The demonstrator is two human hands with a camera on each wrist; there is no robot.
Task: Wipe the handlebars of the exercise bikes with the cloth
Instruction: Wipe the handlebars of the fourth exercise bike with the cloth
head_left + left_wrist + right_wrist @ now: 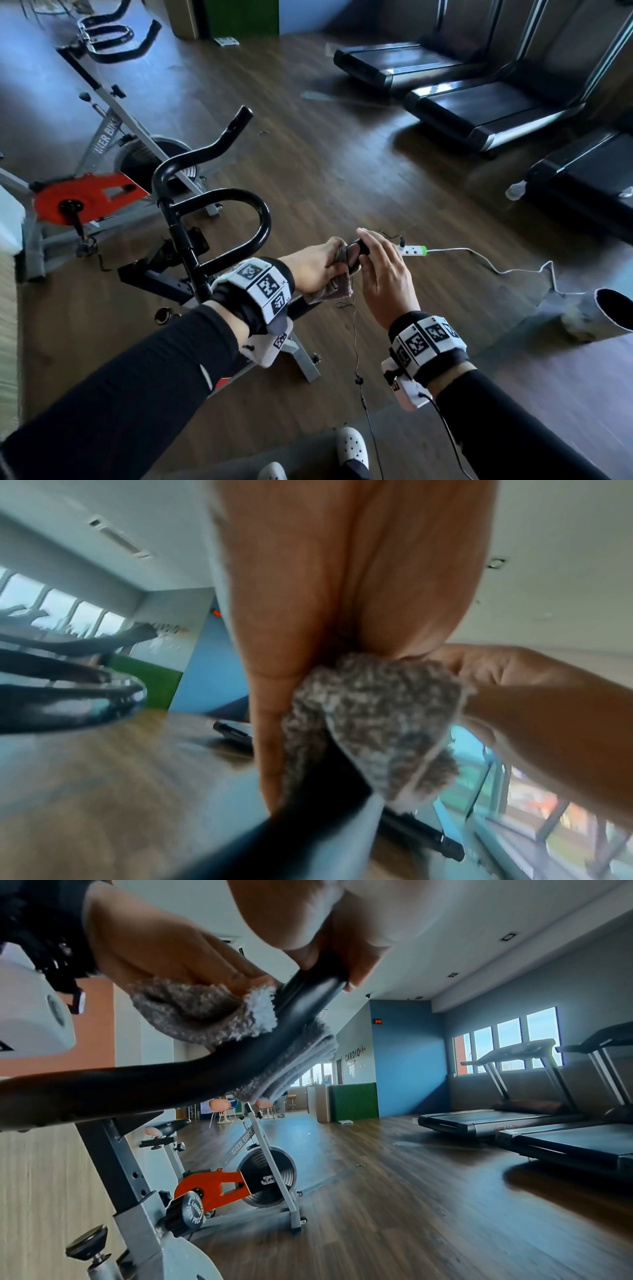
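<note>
The nearest bike's black handlebar (261, 219) loops toward me; its right horn ends between my hands. My left hand (322, 267) grips a grey fluffy cloth (337, 286) wrapped round that horn just behind its tip. In the left wrist view the cloth (377, 723) bunches under the palm over the dark bar (325, 818). My right hand (371, 255) pinches the bare tip of the horn between thumb and fingers. The right wrist view shows the cloth (192, 1015) folded over the handlebar (171, 1080), with my right hand (329, 969) on the end.
A second grey bike with a red chain guard (92, 195) stands to the left, and another bike's handlebars (113, 37) beyond it. Treadmills (479, 109) line the right side. A power strip (412, 250) with a white cable lies on the wood floor beneath my hands.
</note>
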